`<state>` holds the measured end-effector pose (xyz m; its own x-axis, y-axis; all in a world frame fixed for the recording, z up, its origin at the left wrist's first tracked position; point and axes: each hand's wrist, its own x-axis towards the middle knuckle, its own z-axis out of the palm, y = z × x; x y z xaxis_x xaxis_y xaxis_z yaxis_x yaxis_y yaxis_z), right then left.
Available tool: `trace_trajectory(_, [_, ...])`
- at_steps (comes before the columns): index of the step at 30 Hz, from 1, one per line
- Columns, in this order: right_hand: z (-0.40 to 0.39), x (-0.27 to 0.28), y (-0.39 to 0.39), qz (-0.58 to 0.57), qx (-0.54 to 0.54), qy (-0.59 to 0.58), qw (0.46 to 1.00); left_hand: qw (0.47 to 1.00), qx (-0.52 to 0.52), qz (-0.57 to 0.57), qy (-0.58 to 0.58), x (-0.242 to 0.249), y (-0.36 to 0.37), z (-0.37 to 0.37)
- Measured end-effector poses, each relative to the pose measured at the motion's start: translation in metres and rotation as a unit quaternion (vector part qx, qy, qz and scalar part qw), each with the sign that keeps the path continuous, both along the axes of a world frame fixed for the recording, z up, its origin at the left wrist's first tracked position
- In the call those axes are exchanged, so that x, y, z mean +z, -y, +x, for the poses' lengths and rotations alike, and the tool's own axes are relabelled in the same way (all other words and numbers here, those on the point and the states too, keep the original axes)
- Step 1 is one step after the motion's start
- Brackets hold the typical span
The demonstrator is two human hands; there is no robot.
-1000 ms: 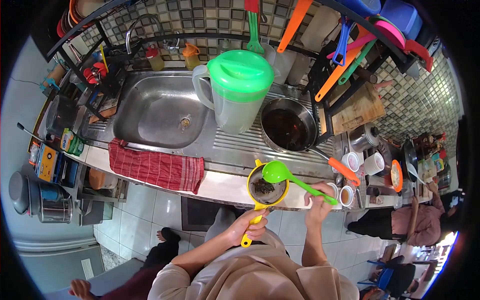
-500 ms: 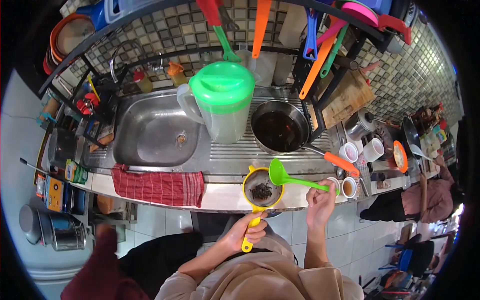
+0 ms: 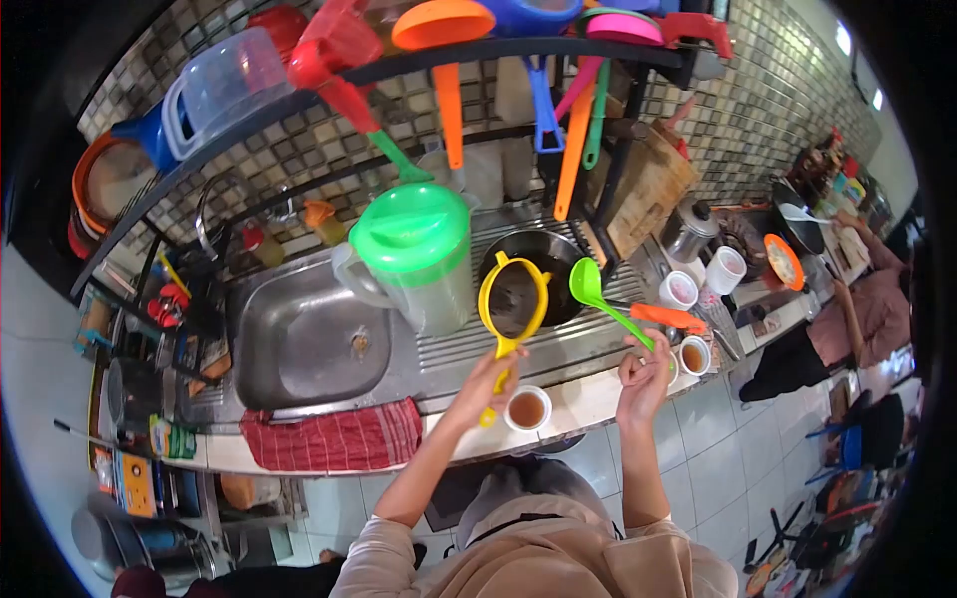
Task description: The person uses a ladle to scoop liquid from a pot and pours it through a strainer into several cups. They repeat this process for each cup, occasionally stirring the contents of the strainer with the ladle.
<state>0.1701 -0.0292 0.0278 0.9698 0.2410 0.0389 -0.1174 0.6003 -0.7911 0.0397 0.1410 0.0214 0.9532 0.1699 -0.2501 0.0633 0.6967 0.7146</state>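
Note:
My left hand (image 3: pixel 484 391) is closed around the handle of a yellow strainer (image 3: pixel 511 301). The strainer is tilted above the metal pot (image 3: pixel 546 243) of dark liquid, hiding part of it. In my right hand (image 3: pixel 643 384) is a light green ladle (image 3: pixel 622 320), held by its handle end, its bowl beside the pot's right side. A white cup (image 3: pixel 528 392) of brown liquid stands on the counter edge below the strainer. Another white cup (image 3: pixel 706 359) of brown liquid is right of my right hand, which partly covers one more cup.
A clear pitcher (image 3: pixel 439 303) with a green lid stands between the sink (image 3: pixel 299 349) and the pot. A red cloth (image 3: pixel 329 439) hangs over the counter edge. Utensils dangle from the overhead rack (image 3: pixel 399 68). Another person (image 3: pixel 847 324) is at the far right counter.
My left hand has moved the strainer forward from the counter edge to above the pot, uncovering the cup of brown liquid. The ladle remains in my right hand. The camera view has shifted.

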Motion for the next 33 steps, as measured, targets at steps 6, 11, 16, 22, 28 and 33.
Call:
trace_trajectory(6, [0.005,-0.014,0.016,-0.059,-0.005,0.007,0.998,0.935,0.009,0.347,-0.074,-0.020,-0.049,0.039])
trace_trajectory(11, [0.009,-0.010,0.023,-0.072,-0.004,-0.007,0.997,0.827,0.006,0.548,-0.124,-0.002,-0.059,0.059])
trace_trajectory(16, [0.015,-0.016,0.022,-0.063,0.017,-0.027,0.998,0.618,0.051,0.775,-0.122,-0.017,-0.076,0.078])
trace_trajectory(22, [0.023,-0.024,0.018,-0.052,0.040,-0.024,0.998,0.536,0.001,0.829,-0.159,-0.019,-0.068,0.092])
trace_trajectory(28, [0.028,-0.021,0.021,-0.048,0.043,-0.047,0.997,0.730,-0.004,0.651,-0.209,-0.005,-0.067,0.089])
trace_trajectory(33, [0.032,-0.026,0.020,-0.061,0.050,-0.040,0.996,0.613,0.077,0.780,-0.102,-0.020,-0.064,0.078])
